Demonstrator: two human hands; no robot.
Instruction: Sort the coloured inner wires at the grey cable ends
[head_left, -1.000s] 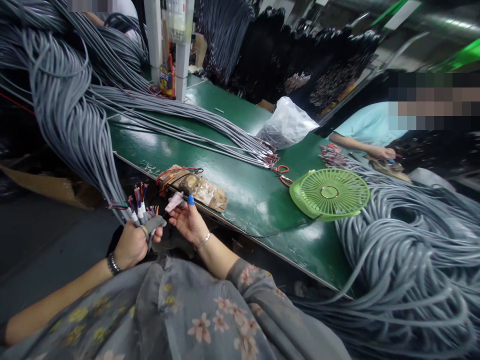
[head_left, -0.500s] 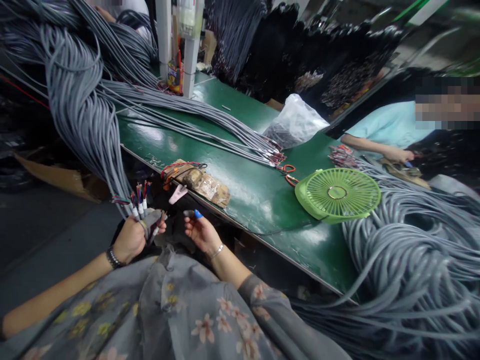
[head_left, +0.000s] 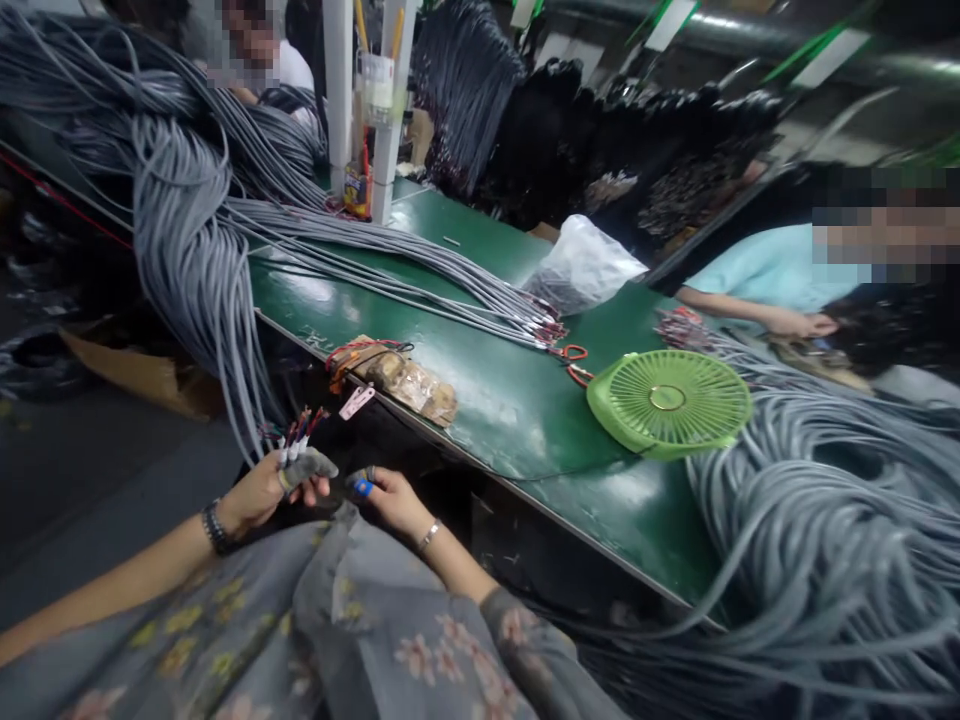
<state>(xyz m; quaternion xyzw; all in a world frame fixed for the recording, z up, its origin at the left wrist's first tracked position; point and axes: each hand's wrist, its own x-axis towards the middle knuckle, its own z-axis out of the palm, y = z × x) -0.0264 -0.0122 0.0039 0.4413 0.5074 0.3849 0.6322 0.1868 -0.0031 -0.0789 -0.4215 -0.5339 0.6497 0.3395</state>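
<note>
My left hand (head_left: 259,492) is closed round several grey cables (head_left: 251,425), whose white-banded ends bristle with thin coloured wires (head_left: 306,425). A grey covering sits on its thumb or a finger, pointing toward the other hand. Close by on the right, my right hand (head_left: 396,508) has its fingers curled together, with grey and blue coverings on the fingertips. Whatever lies between those fingers is hidden or too small to make out. A small gap separates the two hands, both above my lap at the table's edge.
On the green table (head_left: 517,420) are a taped cardboard piece (head_left: 420,385), a pink clip (head_left: 356,402) at the edge, a green fan (head_left: 667,400) and a plastic bag (head_left: 589,265). Grey cable bundles (head_left: 817,530) lie right and left. Co-workers sit across, one in a light-blue sleeve (head_left: 757,265).
My right hand has moved down and slightly left, and its fingers have curled in. The left hand has turned, hiding the wire end that stuck out near its fingertips. The view has shifted slightly.
</note>
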